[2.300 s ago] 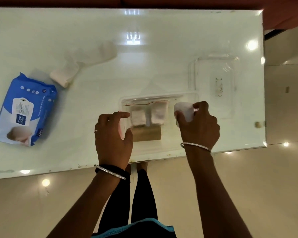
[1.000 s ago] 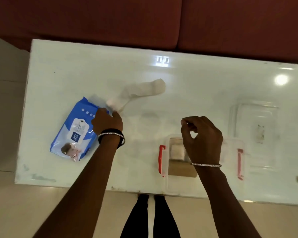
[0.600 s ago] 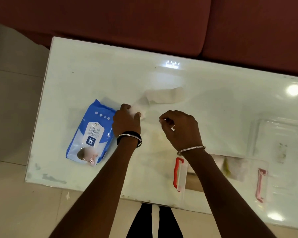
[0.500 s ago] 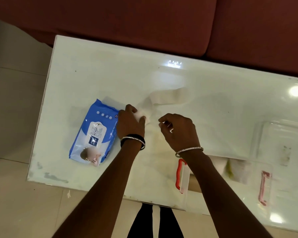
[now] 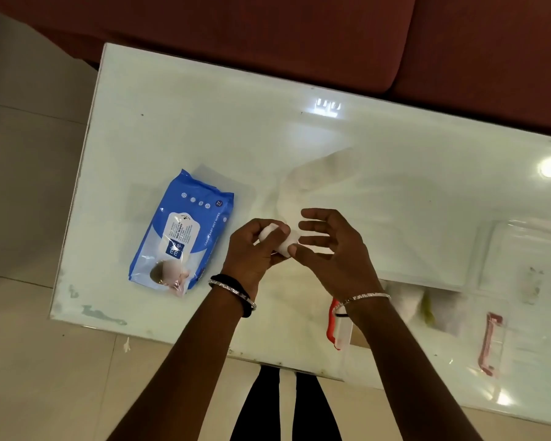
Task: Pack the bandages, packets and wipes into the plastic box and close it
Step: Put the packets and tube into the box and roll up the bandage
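Left hand: our left hand (image 5: 252, 249) is curled around the rolled end of a white bandage (image 5: 275, 238), thumb and fingers pinching the roll just above the table.

Right hand: our right hand (image 5: 334, 249) sits just beside the left with its fingers spread and slack; its thumb tip touches the end of the roll, but we cannot tell whether it grips anything.

Bandage: the loose tail of the white bandage runs up and to the right from the roll across the table, blurred and pale against the glossy surface.

Wipes: a blue pack of wet wipes (image 5: 180, 233) lies flat on the table to the left of our hands, near but not touching them, its label facing up.

Plastic box: the clear plastic box (image 5: 427, 316) with red clips stands open at the near right edge of the table, partly hidden by our right forearm; white items and a brown cardboard-coloured piece show inside it, too blurred to name.

Lid: a clear lid (image 5: 522, 259) lies flat on the table just beyond the box, towards the right edge of the view.

Table: the white glossy table (image 5: 204, 122) bears all of these things and reflects ceiling lights.

Wrists: each wrist carries a thin silver bangle, and the left also wears a black band.

Surroundings: a dark red sofa (image 5: 299, 33) stands beyond the far edge of the table; pale floor tiles lie to the left and below.
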The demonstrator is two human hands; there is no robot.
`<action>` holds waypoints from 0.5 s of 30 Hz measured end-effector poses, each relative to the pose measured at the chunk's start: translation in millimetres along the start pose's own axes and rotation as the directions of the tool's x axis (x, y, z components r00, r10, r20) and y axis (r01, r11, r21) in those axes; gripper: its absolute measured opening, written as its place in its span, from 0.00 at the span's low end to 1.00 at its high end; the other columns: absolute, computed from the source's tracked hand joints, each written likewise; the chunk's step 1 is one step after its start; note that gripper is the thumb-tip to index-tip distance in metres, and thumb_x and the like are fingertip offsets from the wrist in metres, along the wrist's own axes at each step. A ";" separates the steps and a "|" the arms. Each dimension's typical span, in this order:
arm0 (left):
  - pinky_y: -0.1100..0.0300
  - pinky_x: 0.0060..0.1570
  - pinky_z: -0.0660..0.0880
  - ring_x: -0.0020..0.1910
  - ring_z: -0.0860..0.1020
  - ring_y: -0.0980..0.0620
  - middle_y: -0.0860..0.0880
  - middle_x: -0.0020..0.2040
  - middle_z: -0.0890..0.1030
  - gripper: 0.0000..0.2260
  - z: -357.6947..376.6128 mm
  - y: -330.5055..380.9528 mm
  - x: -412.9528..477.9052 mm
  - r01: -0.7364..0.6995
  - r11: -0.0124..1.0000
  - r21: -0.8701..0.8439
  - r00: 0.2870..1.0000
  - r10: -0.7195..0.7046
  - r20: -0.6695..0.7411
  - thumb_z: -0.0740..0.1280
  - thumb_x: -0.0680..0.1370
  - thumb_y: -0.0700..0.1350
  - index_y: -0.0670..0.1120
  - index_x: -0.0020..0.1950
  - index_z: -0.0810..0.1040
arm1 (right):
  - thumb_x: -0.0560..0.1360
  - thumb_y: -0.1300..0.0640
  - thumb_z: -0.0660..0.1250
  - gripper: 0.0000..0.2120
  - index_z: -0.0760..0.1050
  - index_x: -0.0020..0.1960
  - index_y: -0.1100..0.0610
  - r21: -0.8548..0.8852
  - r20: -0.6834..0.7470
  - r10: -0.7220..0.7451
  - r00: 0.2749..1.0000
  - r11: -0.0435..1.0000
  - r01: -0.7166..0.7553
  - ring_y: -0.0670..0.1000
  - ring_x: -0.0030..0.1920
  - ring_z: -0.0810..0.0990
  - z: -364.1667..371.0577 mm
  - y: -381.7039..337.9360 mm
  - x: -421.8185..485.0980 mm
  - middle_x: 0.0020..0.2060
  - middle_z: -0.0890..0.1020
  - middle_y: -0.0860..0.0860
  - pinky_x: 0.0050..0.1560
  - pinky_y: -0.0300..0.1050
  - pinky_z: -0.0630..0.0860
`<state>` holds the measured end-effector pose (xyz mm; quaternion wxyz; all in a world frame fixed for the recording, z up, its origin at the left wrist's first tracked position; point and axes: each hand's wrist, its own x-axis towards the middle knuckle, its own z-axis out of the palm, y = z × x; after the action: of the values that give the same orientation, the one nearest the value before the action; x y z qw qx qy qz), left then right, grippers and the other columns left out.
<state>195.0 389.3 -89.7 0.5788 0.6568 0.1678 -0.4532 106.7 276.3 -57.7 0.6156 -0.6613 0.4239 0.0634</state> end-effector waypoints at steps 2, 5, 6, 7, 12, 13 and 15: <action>0.61 0.39 0.81 0.51 0.83 0.43 0.38 0.54 0.81 0.06 2.5 1.0 -11.4 -0.011 1.000 -0.002 0.999 0.011 0.044 0.69 0.76 0.41 0.41 0.52 0.79 | 0.69 0.56 0.77 0.22 0.75 0.60 0.48 -0.005 0.021 -0.043 0.999 0.999 0.044 0.40 0.50 0.82 -2.9 0.1 -10.1 0.54 0.81 0.41 0.44 0.35 0.81; 0.58 0.41 0.82 0.53 0.83 0.42 0.38 0.55 0.82 0.09 7.7 1.8 -27.7 -0.018 1.000 -0.002 0.995 0.019 0.098 0.69 0.76 0.43 0.41 0.54 0.80 | 0.69 0.56 0.77 0.19 0.77 0.58 0.49 -0.070 -0.012 -0.095 0.995 0.993 0.094 0.40 0.49 0.82 -6.0 4.8 -23.8 0.53 0.81 0.42 0.41 0.32 0.80; 0.57 0.43 0.82 0.55 0.82 0.42 0.38 0.57 0.81 0.09 9.2 1.7 -33.0 -0.029 1.000 -0.002 0.993 0.029 0.116 0.69 0.76 0.43 0.43 0.55 0.79 | 0.68 0.56 0.77 0.19 0.77 0.58 0.49 -0.110 -0.042 -0.122 0.992 0.987 0.117 0.41 0.47 0.82 -6.7 6.5 -28.2 0.53 0.80 0.44 0.40 0.32 0.79; 0.57 0.44 0.83 0.56 0.82 0.41 0.38 0.58 0.80 0.09 10.1 2.1 -38.4 -0.042 0.999 0.005 0.990 0.041 0.131 0.68 0.76 0.43 0.46 0.56 0.79 | 0.68 0.55 0.78 0.20 0.77 0.57 0.49 -0.146 -0.070 -0.150 0.986 0.980 0.138 0.41 0.46 0.82 -7.1 7.4 -32.3 0.53 0.79 0.44 0.40 0.31 0.79; 0.49 0.54 0.80 0.58 0.81 0.41 0.39 0.63 0.77 0.26 9.2 6.0 -61.2 -0.042 0.999 -0.015 0.981 0.044 0.188 0.70 0.70 0.47 0.50 0.67 0.72 | 0.67 0.56 0.79 0.20 0.77 0.56 0.50 -0.155 -0.157 -0.231 0.960 0.966 0.207 0.41 0.46 0.80 -10.7 8.1 -48.2 0.53 0.78 0.46 0.38 0.28 0.77; 0.49 0.55 0.80 0.58 0.81 0.41 0.40 0.64 0.77 0.28 8.1 6.5 -64.6 -0.043 0.999 -0.027 0.978 0.048 0.202 0.71 0.68 0.48 0.51 0.68 0.71 | 0.67 0.57 0.79 0.19 0.78 0.56 0.52 -0.172 -0.164 -0.255 0.953 0.959 0.227 0.42 0.45 0.81 -11.5 7.6 -50.7 0.53 0.78 0.47 0.38 0.28 0.77; 0.50 0.55 0.80 0.57 0.82 0.41 0.40 0.65 0.77 0.30 6.4 7.1 -71.7 -0.049 0.998 -0.049 0.972 0.059 0.228 0.71 0.67 0.49 0.51 0.69 0.70 | 0.67 0.59 0.79 0.19 0.78 0.56 0.53 -0.217 -0.160 -0.317 0.935 0.935 0.280 0.43 0.44 0.81 -12.8 5.5 -57.3 0.53 0.78 0.49 0.38 0.30 0.78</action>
<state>159.5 403.3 -28.2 0.6204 0.5917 0.0917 -0.5065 61.4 293.5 -24.1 0.5080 -0.7771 0.3675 -0.0549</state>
